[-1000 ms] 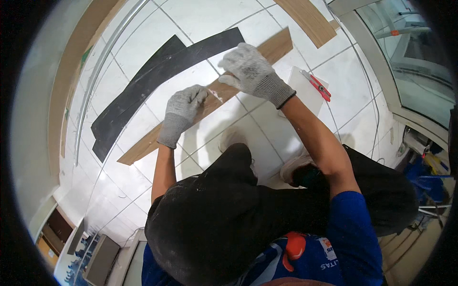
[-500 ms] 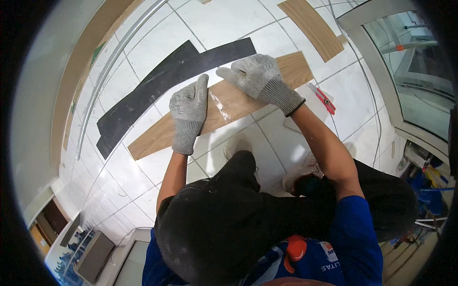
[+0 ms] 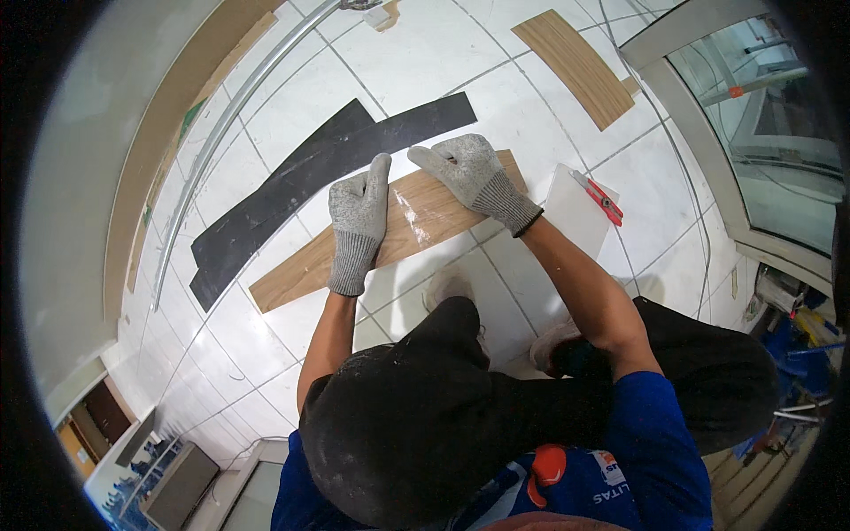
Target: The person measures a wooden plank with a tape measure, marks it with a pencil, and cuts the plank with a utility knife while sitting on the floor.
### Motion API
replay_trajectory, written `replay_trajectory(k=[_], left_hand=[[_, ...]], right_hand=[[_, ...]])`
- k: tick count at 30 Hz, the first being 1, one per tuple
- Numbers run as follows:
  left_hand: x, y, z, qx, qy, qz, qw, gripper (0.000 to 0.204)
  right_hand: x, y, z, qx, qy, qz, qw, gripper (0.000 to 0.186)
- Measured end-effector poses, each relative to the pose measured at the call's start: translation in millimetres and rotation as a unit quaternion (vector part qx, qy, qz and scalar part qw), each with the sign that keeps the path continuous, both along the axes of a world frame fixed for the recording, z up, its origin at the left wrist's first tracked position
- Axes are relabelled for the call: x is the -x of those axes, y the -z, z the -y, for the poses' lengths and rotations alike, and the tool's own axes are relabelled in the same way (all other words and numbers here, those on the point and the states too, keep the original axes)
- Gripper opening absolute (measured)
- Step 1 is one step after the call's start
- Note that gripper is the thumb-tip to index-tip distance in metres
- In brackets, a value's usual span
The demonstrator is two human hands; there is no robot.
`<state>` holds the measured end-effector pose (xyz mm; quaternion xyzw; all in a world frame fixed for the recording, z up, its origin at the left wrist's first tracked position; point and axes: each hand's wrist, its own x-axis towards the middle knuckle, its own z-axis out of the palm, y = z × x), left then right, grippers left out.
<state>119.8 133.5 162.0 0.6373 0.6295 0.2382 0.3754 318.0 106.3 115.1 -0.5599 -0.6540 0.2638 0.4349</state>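
A wood-look floor plank (image 3: 425, 217) is held slantwise in front of my knees, with a whitish scuffed line across its middle. My left hand (image 3: 359, 217), in a grey knit glove, is closed on it left of that line. On the other side of the line my gloved right hand (image 3: 478, 173) is closed on the plank too. Both thumbs point inward near the far edge; the fingers are partly hidden. Just beyond lie two dark strips (image 3: 301, 181), overlapping on the tiles. A red utility knife (image 3: 602, 202) rests to the right on a pale flat sheet (image 3: 567, 212).
Another wood-look plank (image 3: 575, 66) lies at the far right. A thin cable (image 3: 682, 159) runs past it beside a framed glass door (image 3: 695, 115). Along the left wall curves a metal tube (image 3: 199, 168). Assorted tools and clutter (image 3: 801, 345) sit at the right edge.
The plank's right end now reaches less far right and looks foreshortened. My right hand has moved slightly down in the picture. The view has shifted a little too.
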Motion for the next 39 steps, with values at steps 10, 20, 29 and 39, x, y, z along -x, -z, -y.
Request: replay_trajectory(k=[10,20,29,39], left_hand=[[-2.6,-31.6,-1.4,-0.022,-0.024,0.054,0.998,0.063],[-38.9,-63.4,-10.2,0.000,-0.062,0.211,0.975,0.063],[-62.5,-57.6,3.2,-0.047,-0.148,0.264,0.952,0.064],[-15.1,-56.9,-32.9,-0.112,-0.158,0.094,0.976,0.067]], right_hand=[[-3.5,-47.1,-5.3,0.214,-0.045,-0.004,0.976,0.023],[57.0,-39.2,4.1,0.199,0.097,-0.317,0.922,0.060],[99.9,-8.7,20.7,0.035,0.234,-0.238,0.942,0.037],[-6.6,-71.4,0.7,0.083,0.195,-0.294,0.932,0.053]])
